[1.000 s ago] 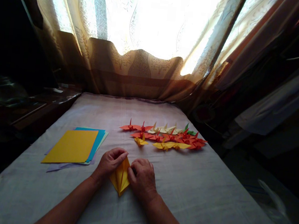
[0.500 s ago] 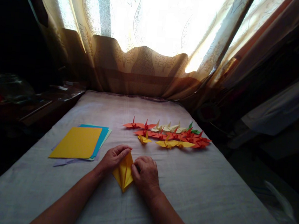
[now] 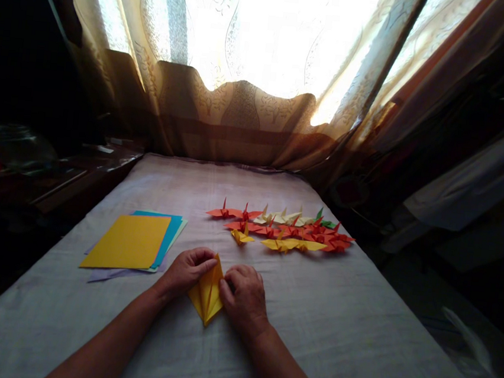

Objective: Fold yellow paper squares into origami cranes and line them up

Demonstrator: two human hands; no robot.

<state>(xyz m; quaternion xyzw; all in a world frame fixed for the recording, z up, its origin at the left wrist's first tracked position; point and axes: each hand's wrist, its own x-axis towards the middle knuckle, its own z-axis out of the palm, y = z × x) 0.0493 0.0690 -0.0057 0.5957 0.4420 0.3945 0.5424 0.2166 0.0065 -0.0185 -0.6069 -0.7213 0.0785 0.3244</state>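
A folded yellow paper (image 3: 207,294), diamond-shaped with a centre crease, lies on the grey cloth-covered table (image 3: 353,341) near its front. My left hand (image 3: 185,270) presses its upper left edge with the fingertips at the top point. My right hand (image 3: 245,298) presses down on its right side. Both forearms reach in from the bottom of the view.
A stack of coloured sheets (image 3: 133,241) with a yellow one on top lies to the left. Several finished paper cranes (image 3: 283,230) in orange, red, cream, yellow and green sit in rows beyond my hands. Curtains (image 3: 241,116) hang behind the table's far edge.
The view has shifted slightly. My hands stay on the yellow paper, with the fingers pressing a little closer to its centre crease.
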